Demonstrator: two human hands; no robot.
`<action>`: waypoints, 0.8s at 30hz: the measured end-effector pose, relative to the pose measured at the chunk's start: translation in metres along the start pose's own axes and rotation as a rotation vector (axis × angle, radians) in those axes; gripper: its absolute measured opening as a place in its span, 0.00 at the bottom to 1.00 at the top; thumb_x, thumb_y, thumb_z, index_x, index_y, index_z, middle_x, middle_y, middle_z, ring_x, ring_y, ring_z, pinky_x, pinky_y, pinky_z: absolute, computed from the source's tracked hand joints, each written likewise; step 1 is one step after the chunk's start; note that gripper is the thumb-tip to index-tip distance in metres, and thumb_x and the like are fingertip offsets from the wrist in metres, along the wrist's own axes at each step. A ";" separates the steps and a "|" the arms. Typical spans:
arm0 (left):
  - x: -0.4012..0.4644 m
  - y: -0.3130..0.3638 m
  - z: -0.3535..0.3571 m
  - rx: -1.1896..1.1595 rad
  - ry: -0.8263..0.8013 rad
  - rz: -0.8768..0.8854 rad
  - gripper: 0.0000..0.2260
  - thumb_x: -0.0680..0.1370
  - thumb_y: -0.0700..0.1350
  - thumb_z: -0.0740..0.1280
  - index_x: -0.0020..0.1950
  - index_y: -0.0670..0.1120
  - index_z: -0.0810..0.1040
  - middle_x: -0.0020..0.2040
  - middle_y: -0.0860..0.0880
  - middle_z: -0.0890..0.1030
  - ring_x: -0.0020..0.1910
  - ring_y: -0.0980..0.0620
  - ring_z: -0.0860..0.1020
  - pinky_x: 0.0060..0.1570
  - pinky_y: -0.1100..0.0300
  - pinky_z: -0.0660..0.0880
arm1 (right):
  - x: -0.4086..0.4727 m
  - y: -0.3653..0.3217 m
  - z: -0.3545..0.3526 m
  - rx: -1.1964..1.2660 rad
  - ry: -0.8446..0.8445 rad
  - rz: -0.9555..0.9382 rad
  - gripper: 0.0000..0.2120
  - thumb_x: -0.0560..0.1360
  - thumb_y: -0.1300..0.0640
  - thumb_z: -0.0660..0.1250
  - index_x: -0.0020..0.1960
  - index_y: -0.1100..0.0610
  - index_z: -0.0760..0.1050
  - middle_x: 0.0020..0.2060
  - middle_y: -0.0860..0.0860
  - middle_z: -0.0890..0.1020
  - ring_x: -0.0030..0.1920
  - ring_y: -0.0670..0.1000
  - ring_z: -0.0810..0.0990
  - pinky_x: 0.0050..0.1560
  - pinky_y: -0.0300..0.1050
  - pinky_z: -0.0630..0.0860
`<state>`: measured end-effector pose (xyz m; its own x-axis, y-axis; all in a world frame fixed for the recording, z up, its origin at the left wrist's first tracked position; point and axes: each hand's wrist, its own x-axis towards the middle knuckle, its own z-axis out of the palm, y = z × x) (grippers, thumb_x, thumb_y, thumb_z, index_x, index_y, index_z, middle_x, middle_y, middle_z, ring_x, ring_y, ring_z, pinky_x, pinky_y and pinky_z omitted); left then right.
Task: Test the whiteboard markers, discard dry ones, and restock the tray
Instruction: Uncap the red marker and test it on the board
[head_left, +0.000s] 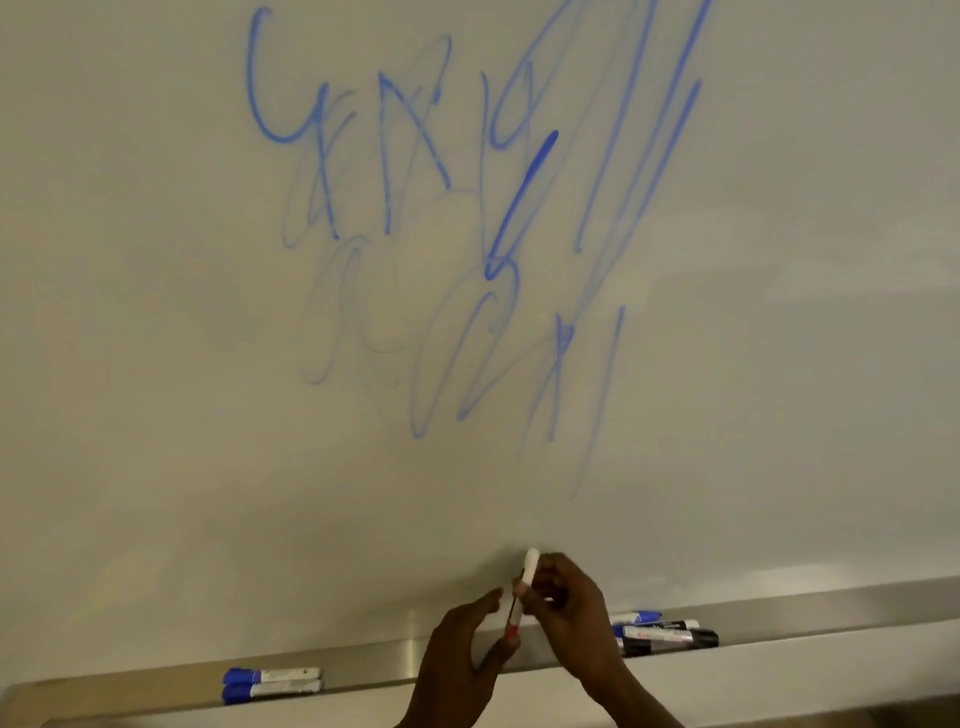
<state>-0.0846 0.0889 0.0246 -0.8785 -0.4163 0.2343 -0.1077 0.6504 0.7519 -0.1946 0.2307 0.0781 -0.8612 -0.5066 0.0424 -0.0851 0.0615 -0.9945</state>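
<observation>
The whiteboard (156, 312) is filling most of the view, with blue scribbles (467, 234) crowding its upper middle and bare board lying open to the left, right and below them. Along the bottom edge the metal tray (374, 662) is running leftward and slightly down. Two blue-capped markers (272, 683) are lying side by side near the tray's left end; a cluster of blue and black markers (665, 634) is lying right of the hands. Just above the tray's middle, the right hand (566, 597) is gripping a white marker (529, 569), fingers curled around its barrel, upper end touching the board. The left hand (462, 654) is pinching its red lower end (511, 630).
</observation>
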 end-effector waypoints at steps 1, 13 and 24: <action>0.004 0.012 -0.007 -0.010 0.012 0.020 0.20 0.74 0.73 0.61 0.64 0.70 0.73 0.54 0.67 0.80 0.57 0.68 0.77 0.58 0.71 0.70 | 0.002 -0.014 0.001 0.133 0.029 0.015 0.09 0.75 0.65 0.74 0.54 0.58 0.80 0.43 0.56 0.87 0.46 0.57 0.86 0.48 0.53 0.84; 0.043 0.119 -0.075 -0.125 0.173 0.292 0.08 0.81 0.52 0.67 0.56 0.53 0.83 0.43 0.60 0.83 0.43 0.55 0.81 0.43 0.64 0.75 | 0.015 -0.119 -0.010 0.355 -0.097 -0.081 0.14 0.73 0.51 0.75 0.44 0.62 0.82 0.35 0.60 0.81 0.35 0.57 0.79 0.36 0.48 0.77; 0.052 0.129 -0.127 0.058 0.238 0.296 0.11 0.80 0.39 0.60 0.45 0.56 0.72 0.39 0.63 0.74 0.38 0.63 0.72 0.43 0.68 0.67 | 0.030 -0.180 -0.033 0.315 -0.156 -0.301 0.18 0.73 0.46 0.75 0.33 0.58 0.81 0.24 0.56 0.78 0.22 0.54 0.77 0.28 0.42 0.76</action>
<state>-0.0848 0.0705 0.2118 -0.7434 -0.3366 0.5780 0.1021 0.7970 0.5953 -0.2218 0.2326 0.2615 -0.7340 -0.5865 0.3423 -0.1420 -0.3604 -0.9219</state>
